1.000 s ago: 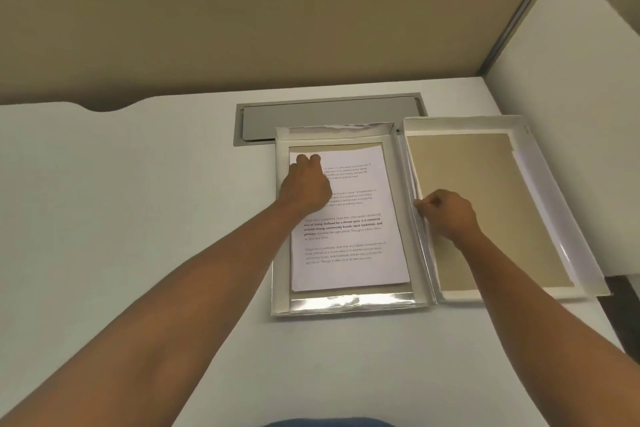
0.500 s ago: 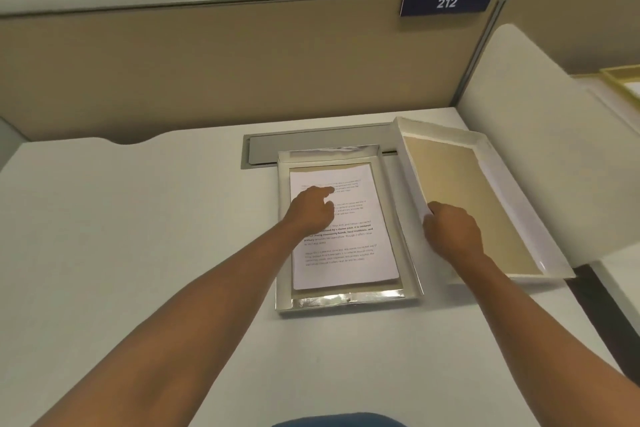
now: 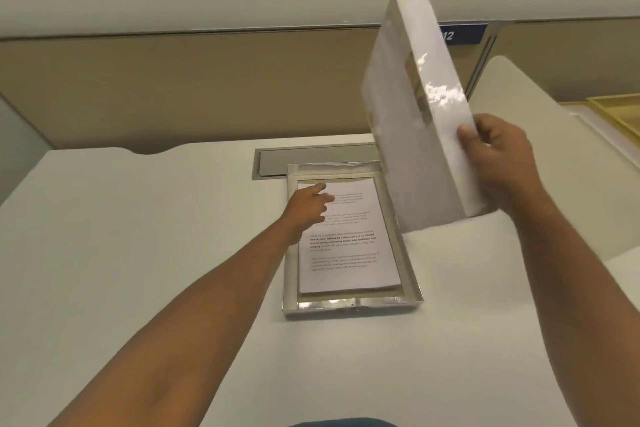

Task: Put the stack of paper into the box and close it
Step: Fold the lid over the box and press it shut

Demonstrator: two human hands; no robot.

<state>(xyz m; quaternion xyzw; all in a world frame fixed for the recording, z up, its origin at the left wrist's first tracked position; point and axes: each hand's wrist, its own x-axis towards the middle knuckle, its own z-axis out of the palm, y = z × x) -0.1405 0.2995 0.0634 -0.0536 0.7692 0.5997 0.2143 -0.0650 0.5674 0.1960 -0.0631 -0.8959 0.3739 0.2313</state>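
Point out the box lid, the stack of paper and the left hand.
box lid (image 3: pixel 420 135), head view, on its white outer face.
stack of paper (image 3: pixel 346 253), head view, on the printed top sheet.
left hand (image 3: pixel 308 206), head view, on the back of the hand.

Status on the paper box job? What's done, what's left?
Done: the stack of paper lies flat inside the box base. In hand: the right hand grips the lid by one edge, held up steeply beside the base, while the left hand rests on the top sheet. Left: clear the left hand, lower the lid onto the base and seat it.
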